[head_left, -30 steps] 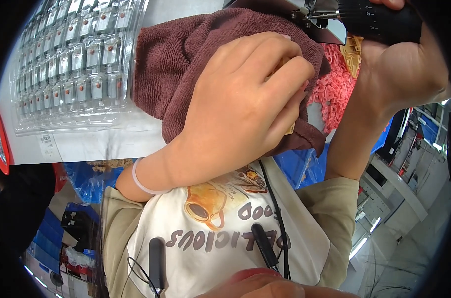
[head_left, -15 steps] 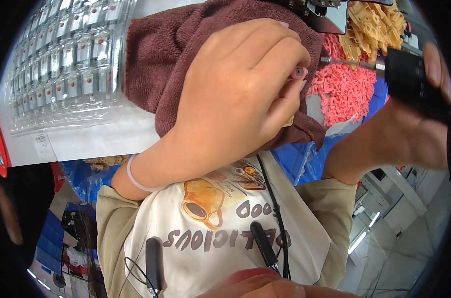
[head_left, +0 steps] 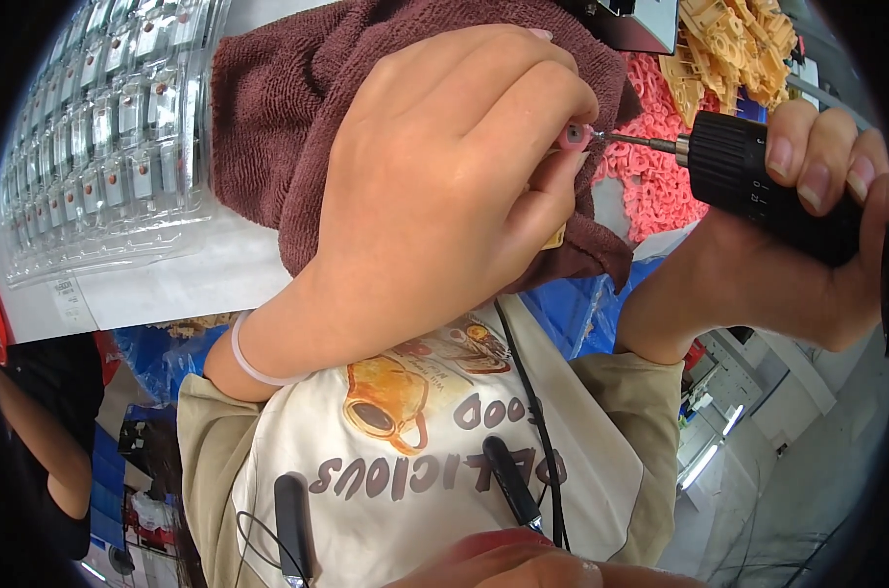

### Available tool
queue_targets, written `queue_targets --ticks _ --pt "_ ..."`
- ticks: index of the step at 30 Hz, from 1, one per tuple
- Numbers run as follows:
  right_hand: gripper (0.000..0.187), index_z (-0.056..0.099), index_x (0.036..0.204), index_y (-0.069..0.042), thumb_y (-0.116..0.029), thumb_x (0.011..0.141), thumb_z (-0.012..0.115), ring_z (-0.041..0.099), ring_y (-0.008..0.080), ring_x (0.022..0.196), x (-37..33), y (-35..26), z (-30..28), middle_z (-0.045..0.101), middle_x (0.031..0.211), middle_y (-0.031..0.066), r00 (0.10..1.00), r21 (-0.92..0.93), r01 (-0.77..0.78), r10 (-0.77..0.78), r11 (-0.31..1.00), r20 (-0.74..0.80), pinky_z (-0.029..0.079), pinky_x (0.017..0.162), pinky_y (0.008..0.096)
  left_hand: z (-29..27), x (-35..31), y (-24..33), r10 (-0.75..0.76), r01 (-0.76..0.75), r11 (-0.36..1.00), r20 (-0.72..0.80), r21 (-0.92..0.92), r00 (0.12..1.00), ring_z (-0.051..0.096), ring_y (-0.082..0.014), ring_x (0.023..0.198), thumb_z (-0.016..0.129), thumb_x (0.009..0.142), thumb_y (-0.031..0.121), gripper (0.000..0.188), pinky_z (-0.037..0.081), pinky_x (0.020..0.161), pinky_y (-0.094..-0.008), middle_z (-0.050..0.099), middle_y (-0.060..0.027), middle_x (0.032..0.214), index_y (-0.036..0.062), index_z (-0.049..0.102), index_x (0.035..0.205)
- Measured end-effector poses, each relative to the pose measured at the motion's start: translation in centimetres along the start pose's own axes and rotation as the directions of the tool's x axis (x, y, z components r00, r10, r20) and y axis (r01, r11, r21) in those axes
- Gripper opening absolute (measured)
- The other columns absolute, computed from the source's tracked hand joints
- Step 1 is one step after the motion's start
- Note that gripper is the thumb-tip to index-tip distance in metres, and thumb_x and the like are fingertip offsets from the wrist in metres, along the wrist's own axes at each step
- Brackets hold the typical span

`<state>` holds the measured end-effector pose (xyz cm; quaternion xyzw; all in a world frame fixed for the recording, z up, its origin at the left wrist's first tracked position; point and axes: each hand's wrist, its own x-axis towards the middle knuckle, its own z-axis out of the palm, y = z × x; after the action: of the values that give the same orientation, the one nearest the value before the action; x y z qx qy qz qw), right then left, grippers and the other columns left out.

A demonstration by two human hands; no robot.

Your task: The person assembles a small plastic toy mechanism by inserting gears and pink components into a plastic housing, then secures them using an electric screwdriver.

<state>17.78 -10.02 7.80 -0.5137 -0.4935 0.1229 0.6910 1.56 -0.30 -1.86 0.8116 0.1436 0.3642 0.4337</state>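
My left hand (head_left: 434, 162) rests on a folded maroon towel (head_left: 268, 127), its thumb and forefinger pinching a small pink plastic part (head_left: 577, 140) with a dark centre. Most of whatever else lies under the palm is hidden; a bit of a yellow piece (head_left: 556, 238) peeks out below the thumb. To the right, my right hand (head_left: 836, 294) grips a black electric screwdriver (head_left: 723, 162). Its thin metal bit points left, and the tip reaches the side of the pink part at the fingertips.
Clear plastic trays (head_left: 111, 147) with rows of small metal parts lie at the left. Loose pink parts (head_left: 650, 196) and a heap of yellow plastic pieces (head_left: 723, 49) are at the right. A metal fixture (head_left: 640, 24) stands behind the towel. Blue plastic sheeting (head_left: 567, 318) hangs below the table edge.
The screwdriver has swung left and slightly down, bringing its bit from beyond the towel up to the pink part. My left hand and the towel appear slightly further left.
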Motion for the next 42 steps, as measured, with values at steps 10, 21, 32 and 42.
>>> queue_targets --ticks 10,21,32,42 --pt "0.013 0.047 0.075 -0.005 -0.016 0.081 0.048 0.042 0.012 0.055 -0.2 0.7 1.1 0.045 0.072 0.0033 0.998 0.054 0.047 -0.049 0.997 0.032 0.036 0.053 0.0308 0.5 -0.1 -0.4 -0.014 0.013 0.999 -0.045 -0.03 0.999 0.066 -0.0275 0.098 0.074 0.069 0.001 0.022 0.048 0.083 -0.0359 0.067 -0.0053 0.091 0.0062 0.066 0.089" --pt "0.014 0.045 0.074 -0.006 -0.017 0.082 0.048 0.043 0.0126 0.055 -0.4 0.0 1.8 0.044 0.074 0.0035 0.999 -0.023 0.008 -0.007 1.0 0.038 0.037 0.053 0.0315 0.4 -0.1 -0.2 -0.028 0.027 0.999 -0.052 -0.017 0.998 0.066 -0.0273 0.099 0.073 0.071 0.001 0.02 0.048 0.082 -0.0352 0.067 -0.0043 0.091 0.0068 0.066 0.089" --pt "0.018 0.045 0.071 -0.006 -0.018 0.084 0.047 0.043 0.0133 0.056 -0.7 -0.5 2.2 0.042 0.078 0.0045 1.0 -0.197 -0.014 0.019 0.98 0.023 0.037 0.053 0.0317 0.6 -0.3 -0.5 -0.017 0.018 1.0 -0.063 0.01 0.998 0.066 -0.0262 0.099 0.074 0.071 0.002 0.019 0.047 0.082 -0.0345 0.067 -0.0034 0.091 0.0075 0.066 0.088" --pt "0.019 0.043 0.072 -0.008 -0.019 0.084 0.053 0.043 0.011 0.053 -0.4 -0.5 2.8 0.041 0.068 0.001 0.986 -0.15 -0.052 0.075 0.987 0.152 0.038 0.051 0.0295 0.2 -0.4 -0.3 -0.041 0.042 0.999 -0.055 0.019 0.998 0.066 -0.026 0.097 0.073 0.071 0.003 0.02 0.046 0.081 -0.0339 0.067 -0.0028 0.089 0.0089 0.066 0.088"
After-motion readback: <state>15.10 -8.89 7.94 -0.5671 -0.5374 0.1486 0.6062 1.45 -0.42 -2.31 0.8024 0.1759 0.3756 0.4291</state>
